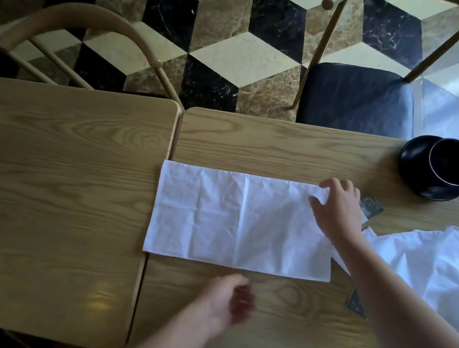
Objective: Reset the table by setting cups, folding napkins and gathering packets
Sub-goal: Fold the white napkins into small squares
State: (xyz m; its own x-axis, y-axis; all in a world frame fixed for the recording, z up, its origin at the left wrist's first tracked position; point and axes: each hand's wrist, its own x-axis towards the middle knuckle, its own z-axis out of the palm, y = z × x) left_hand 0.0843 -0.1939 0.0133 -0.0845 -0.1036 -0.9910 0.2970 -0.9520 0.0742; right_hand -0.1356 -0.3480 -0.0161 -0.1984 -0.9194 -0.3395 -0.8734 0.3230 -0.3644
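White napkin [241, 221] flat at frame centre on wooden counter [287, 150], folded into long rectangle. Right hand [337, 210] on napkin's upper right corner, fingers pinching the edge. Left hand [227, 298] blurred below napkin, off the cloth, fingers curled, grip unclear. Black cup [453, 162] on saucer [412, 180] upper right. Second crumpled napkin [432, 262] right edge; dark packets [371, 206] beside right hand.

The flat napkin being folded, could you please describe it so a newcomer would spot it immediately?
On the right-hand wooden table, just beside the seam, lies a white napkin spread as a long rectangle. Unlike the crumpled cloth to its right, it lies smooth, its far right corner under the right hand.
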